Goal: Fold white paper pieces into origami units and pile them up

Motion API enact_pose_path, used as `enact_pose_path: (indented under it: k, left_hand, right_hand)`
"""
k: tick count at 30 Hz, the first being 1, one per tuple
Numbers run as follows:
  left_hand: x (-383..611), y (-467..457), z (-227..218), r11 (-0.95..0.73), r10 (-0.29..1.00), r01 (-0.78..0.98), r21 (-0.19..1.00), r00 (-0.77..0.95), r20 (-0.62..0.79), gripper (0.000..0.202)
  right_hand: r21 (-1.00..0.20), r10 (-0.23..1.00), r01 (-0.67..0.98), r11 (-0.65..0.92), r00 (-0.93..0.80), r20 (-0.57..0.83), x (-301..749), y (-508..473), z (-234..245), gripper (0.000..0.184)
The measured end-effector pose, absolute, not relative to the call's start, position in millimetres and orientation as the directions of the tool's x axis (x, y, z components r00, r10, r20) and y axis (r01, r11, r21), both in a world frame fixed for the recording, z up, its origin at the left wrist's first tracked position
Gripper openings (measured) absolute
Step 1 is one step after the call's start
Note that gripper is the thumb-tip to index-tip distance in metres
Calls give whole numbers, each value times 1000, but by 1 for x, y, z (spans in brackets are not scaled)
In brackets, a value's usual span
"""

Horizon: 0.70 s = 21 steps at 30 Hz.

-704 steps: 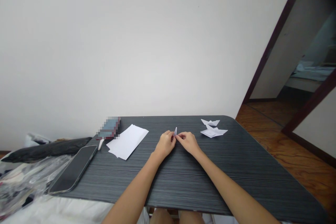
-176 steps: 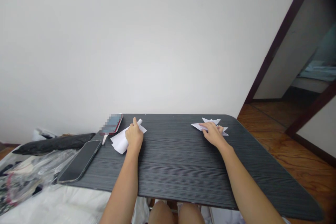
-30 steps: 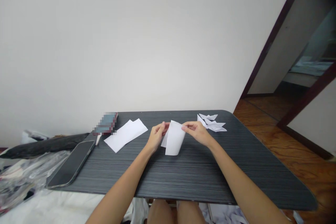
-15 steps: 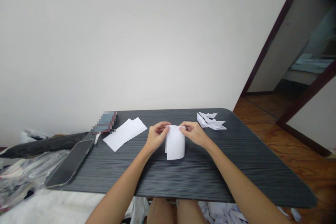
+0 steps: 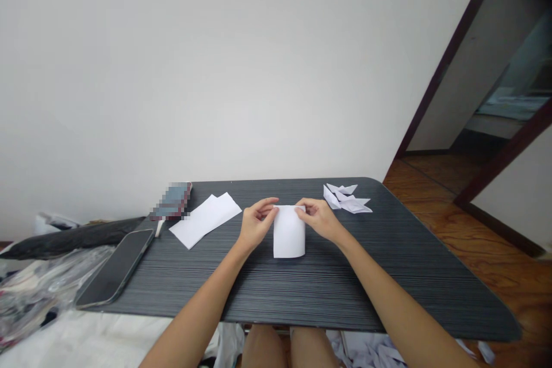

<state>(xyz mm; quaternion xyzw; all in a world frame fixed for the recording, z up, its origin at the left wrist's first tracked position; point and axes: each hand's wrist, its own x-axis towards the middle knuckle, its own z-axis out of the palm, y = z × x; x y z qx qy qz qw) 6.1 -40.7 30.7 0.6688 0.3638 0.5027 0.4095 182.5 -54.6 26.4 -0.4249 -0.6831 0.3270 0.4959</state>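
Note:
A white sheet of paper, bent over at its top edge, hangs slightly curved between my two hands above the dark table. My left hand pinches its upper left corner between thumb and fingers. At the upper right corner, my right hand grips the same sheet, thumb in front. Left of my hands lie flat white paper strips, partly overlapping. Several folded white paper pieces with pointed ends rest beyond my right hand.
A phone lies along the left edge of the dark striped table. Behind it is a blurred-out blue and red object. A white wall rises behind the table. Plastic bags sit at the left; crumpled paper is below.
The sheet's layers now line up more evenly, with the rear layer no longer showing at the left. Its lower edge has risen slightly. Both hands keep nearly the same place.

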Motion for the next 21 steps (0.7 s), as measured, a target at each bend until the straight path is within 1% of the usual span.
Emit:
enact_pose_path:
  k: [2,6,9,11,13,15,16,18,21]
  left_hand:
    - [6,-41,31,-381,904,61,923,232,358,35]
    - [6,-40,30,-366,913,59,929,218,346,27]
    - [6,-39,29,-371,909,50,927,225,351,25]
    - [6,-38,29,-376,906,48,925,227,357,25]
    - [5,-37,28,-379,907,56,924,218,360,24]
    - [5,-36,28,-380,911,61,923,198,362,23]
    - [4,-35,28,-379,913,59,923,186,363,23]
    - [4,-34,28,-376,916,54,925,174,362,23]
    - [4,-34,28,-366,919,54,929,178,351,24]
  right_hand:
    - [-871,905,248,424,-147,399,183,-55,26,16]
    - [-881,910,233,412,-148,387,183,-54,26,16]
    - [-887,913,222,405,-153,378,183,-55,27,16]
    - [-902,919,185,389,-149,366,182,-55,28,15]
    - [-937,936,105,334,-152,317,182,-56,29,17]
    - [-970,958,20,243,-164,237,182,-55,30,29]
    - [-980,967,-10,200,-161,199,183,-54,30,32]
    - [-989,981,-44,144,-127,149,184,-52,29,28]
    - [-990,991,-83,117,-51,122,184,-49,27,26]
